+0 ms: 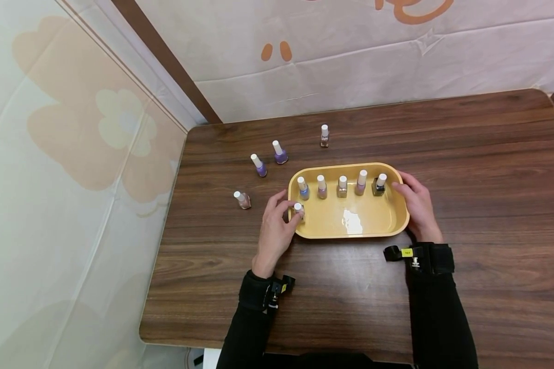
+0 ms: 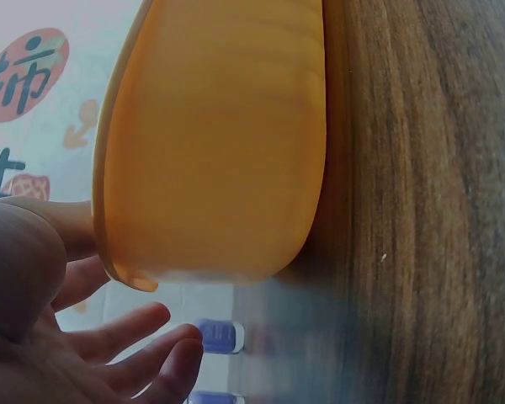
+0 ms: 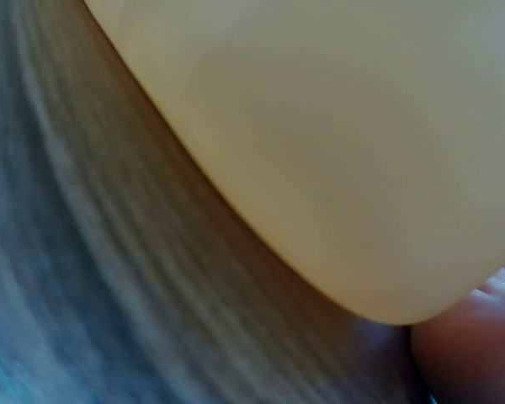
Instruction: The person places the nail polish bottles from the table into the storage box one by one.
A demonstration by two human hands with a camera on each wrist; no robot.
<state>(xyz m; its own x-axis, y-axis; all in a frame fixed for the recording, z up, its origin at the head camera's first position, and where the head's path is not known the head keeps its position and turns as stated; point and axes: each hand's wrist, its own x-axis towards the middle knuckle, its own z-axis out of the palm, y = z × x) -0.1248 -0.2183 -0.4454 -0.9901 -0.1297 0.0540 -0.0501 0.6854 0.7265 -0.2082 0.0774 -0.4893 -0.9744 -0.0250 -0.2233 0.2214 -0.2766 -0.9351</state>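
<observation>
A yellow tray (image 1: 351, 233) lies on the table, with a row of several white-capped nail polish bottles along its far side, from a blue bottle (image 1: 303, 188) at the left to a black bottle (image 1: 379, 185) at the right. At the tray's near left corner my left hand (image 1: 275, 228) pinches another nail polish bottle (image 1: 298, 210) between thumb and finger, inside the rim. My right hand (image 1: 419, 207) holds the tray's right end, its thumb over the rim. In the left wrist view the tray wall (image 2: 219, 151) hides the pinched bottle.
Left of the tray stand two purple bottles (image 1: 281, 155) and a pinkish bottle (image 1: 243, 200), which leans over. Another bottle (image 1: 324, 136) stands behind the tray near the back edge of the wooden table (image 1: 489, 169). A printed cloth (image 1: 374, 66) hangs behind.
</observation>
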